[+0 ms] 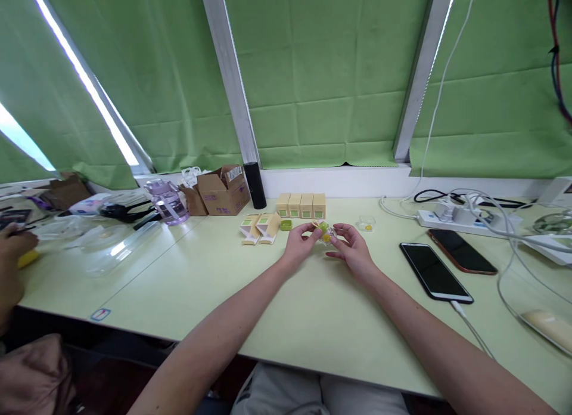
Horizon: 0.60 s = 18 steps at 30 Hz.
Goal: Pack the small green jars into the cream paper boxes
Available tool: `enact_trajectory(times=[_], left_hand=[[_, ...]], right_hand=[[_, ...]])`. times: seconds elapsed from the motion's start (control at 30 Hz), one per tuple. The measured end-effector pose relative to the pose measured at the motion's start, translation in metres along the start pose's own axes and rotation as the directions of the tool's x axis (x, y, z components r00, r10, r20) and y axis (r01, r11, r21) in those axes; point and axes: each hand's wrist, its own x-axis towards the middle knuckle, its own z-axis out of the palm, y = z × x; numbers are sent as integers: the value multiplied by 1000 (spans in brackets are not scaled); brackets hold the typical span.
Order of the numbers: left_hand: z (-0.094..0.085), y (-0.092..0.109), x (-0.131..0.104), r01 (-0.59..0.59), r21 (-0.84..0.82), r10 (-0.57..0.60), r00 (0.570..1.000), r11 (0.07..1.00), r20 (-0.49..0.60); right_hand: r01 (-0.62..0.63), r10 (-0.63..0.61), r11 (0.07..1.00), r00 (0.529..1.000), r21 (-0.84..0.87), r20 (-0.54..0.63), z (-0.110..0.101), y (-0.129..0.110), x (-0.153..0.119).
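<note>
Green blinds (322,75) hang behind the pale surface (214,284), where a cardboard box (223,191) sits left of a black cylinder (254,185). Nearer the middle, the left hand (301,242) and right hand (354,251) pinch a small green-and-yellow item (325,231) between their fingertips, just right of a little green box (286,225).
</note>
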Motion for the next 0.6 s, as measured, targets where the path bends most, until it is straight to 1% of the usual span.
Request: enact_trajectory(times=[0.3,0.6], left_hand=[[-1,0,-1,2,23,-2,1000,1000,19],[-4,-7,0,1,-41,2,997,999,71]], right_hand=[[32,-32,999,999,10,13,-2,6,5],[62,-59,996,997,-72,45,-2,10,5]])
